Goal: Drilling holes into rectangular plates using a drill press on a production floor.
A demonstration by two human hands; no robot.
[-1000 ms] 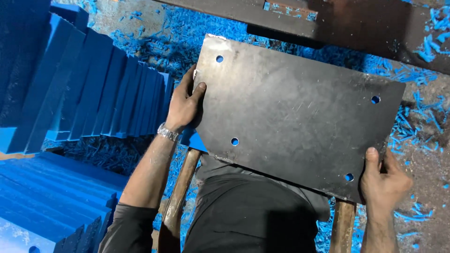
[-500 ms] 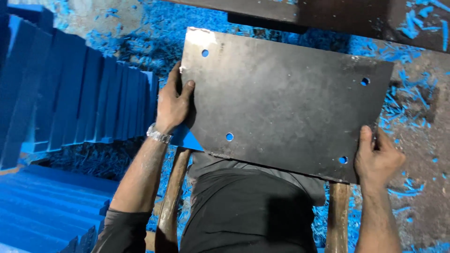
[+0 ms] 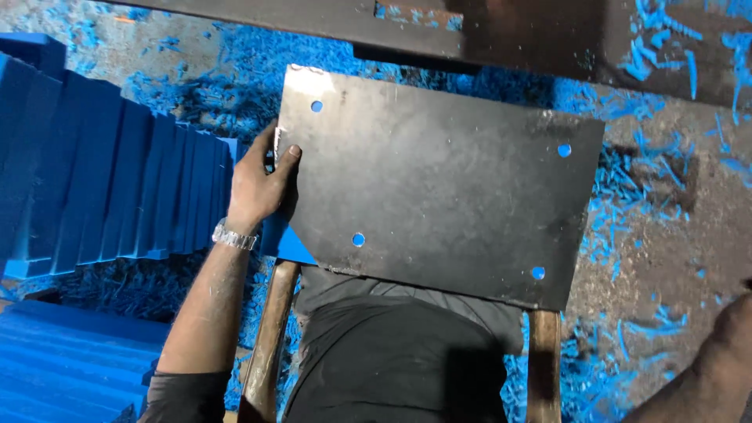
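Head view: left hand (image 3: 262,184) gripped the left edge of one dark metal plate (image 3: 439,188), thumb on top, fingers (image 3: 266,141) curled round the edge; watch (image 3: 233,235) on that wrist. Right hand (image 3: 724,352) was off the plate, low right of it at frame edge, fingers cropped, cannot tell if open or closed. Plate lay flat over two wooden rails (image 3: 270,337), just below a dark steel beam (image 3: 329,19). Four round holes (image 3: 358,239) counted in the plate, one near each corner. Blue slabs (image 3: 117,188) stacked on edge left of the plate, roughly ten. Blue shavings (image 3: 627,196) all round. One-hand hold looked weak; best kept low and level.
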